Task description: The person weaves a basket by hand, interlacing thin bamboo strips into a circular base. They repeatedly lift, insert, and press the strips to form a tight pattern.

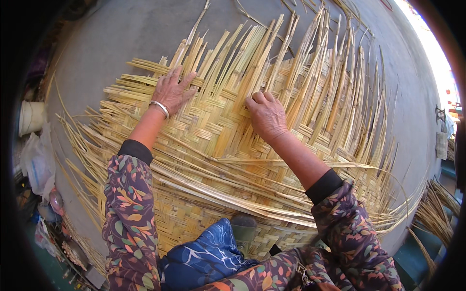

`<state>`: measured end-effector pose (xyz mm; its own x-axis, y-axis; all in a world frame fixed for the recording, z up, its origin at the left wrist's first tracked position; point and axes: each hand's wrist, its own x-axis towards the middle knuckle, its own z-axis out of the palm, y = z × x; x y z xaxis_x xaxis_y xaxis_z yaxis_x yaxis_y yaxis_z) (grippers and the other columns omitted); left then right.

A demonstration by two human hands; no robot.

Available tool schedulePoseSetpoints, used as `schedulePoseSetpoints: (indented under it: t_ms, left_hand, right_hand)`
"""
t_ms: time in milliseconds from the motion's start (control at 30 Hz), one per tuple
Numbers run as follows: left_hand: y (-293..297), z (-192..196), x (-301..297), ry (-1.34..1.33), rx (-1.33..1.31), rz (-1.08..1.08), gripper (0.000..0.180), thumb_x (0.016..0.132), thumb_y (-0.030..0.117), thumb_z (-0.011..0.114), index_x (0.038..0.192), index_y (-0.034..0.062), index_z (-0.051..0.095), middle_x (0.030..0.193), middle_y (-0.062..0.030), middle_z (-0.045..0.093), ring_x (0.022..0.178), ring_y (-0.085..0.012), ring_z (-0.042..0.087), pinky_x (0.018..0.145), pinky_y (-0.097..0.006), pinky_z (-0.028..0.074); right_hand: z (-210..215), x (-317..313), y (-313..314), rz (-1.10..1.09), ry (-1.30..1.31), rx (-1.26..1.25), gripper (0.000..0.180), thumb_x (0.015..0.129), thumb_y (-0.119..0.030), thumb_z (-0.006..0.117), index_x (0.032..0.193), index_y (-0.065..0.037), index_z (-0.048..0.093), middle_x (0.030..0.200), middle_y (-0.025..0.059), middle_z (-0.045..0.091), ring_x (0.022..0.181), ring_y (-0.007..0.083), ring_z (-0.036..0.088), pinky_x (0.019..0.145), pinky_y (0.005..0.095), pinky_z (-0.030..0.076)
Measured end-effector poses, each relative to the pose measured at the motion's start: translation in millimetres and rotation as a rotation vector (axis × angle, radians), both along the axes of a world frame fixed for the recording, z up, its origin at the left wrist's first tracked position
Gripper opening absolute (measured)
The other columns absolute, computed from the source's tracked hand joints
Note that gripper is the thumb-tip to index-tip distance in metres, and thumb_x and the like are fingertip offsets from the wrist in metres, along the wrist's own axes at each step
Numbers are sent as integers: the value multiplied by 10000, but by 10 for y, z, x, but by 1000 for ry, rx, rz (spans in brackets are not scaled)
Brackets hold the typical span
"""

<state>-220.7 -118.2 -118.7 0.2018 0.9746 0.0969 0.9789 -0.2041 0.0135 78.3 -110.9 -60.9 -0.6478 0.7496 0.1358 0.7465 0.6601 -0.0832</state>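
A half-woven mat (208,133) of flat, straw-coloured reed strips lies on the ground before me. Its loose strip ends (310,72) fan out along the far edge, and more stick out at the left. My left hand (171,92), with a silver bangle at the wrist, rests on crossing strips at the far left of the weave, its fingers spread. Right of it, my right hand (267,115) has its fingers curled and pinched over a reed strip near the weave's far edge; the fingertips are partly hidden. Long loose strips (228,191) lie across the mat's near part.
Grey floor (116,34) surrounds the mat. At the left edge stand a whitish bucket (32,118), a clear plastic bag (38,162) and assorted clutter. A bundle of thin stalks (434,213) lies at the right. My shoe (242,227) is on the mat's near part.
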Motion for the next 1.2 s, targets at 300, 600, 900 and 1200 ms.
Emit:
schedulePoseSetpoints:
  t_ms: [300,600,900,1200]
  left_hand:
    - [-37,177,78,40,-172,4,467,901,450,465,1343,308,416,1348,-207,388,1249,-348,380,985,-457,332]
    - [-118,233,101,7,-202,39,467,897,436,472,1339,299,414,1341,-211,388,1272,-359,335,1003,-452,310]
    - [-212,151,-35,-365,164,116,464,802,177,643,1249,184,517,1316,-145,458,1201,-289,465,978,-389,379]
    - [514,266,-187,-871,-389,388,414,778,250,716,1090,0,610,842,-45,653,740,-96,579,690,-267,486]
  right_hand:
    - [92,-14,9,-78,-11,-192,233,711,-58,589,939,-93,618,946,45,560,944,239,512,835,331,428]
    - [129,-27,15,-110,-38,-231,256,729,-82,578,980,-82,631,965,54,571,961,242,509,880,325,410]
    - [145,-87,-40,33,-92,-94,178,721,-86,571,895,-93,602,954,50,543,976,234,490,830,343,400]
    - [31,-969,238,213,151,-237,296,756,-54,541,1043,-85,604,1089,50,555,1090,231,480,917,360,382]
